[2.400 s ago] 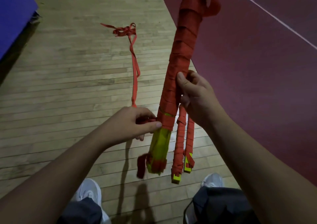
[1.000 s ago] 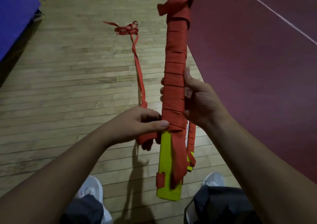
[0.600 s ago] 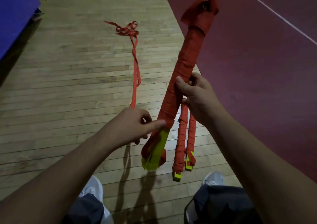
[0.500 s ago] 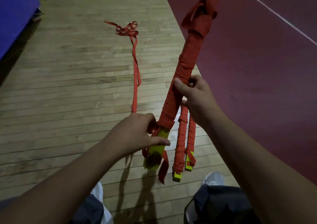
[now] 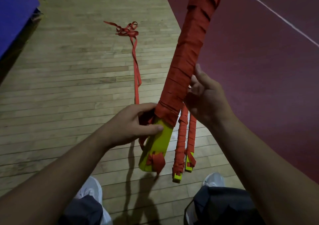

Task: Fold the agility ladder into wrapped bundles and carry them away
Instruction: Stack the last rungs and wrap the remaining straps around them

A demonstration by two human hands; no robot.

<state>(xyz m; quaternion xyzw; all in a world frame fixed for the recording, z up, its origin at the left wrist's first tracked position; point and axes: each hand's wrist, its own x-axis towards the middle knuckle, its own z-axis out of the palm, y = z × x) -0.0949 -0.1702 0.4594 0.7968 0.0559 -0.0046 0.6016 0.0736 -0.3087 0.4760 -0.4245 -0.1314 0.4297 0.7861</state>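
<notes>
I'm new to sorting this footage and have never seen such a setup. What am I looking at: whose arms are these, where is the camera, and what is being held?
No machine here: a person wears one camera on the head, looking down at their own arms. The left hand grips a wrapped ladder bundle where its bare yellow end starts; the right hand holds it higher up. Two thinner wrapped bundles hang below the right hand. A loose red strap trails across the wooden floor. The person's white shoes show at the bottom.
</notes>
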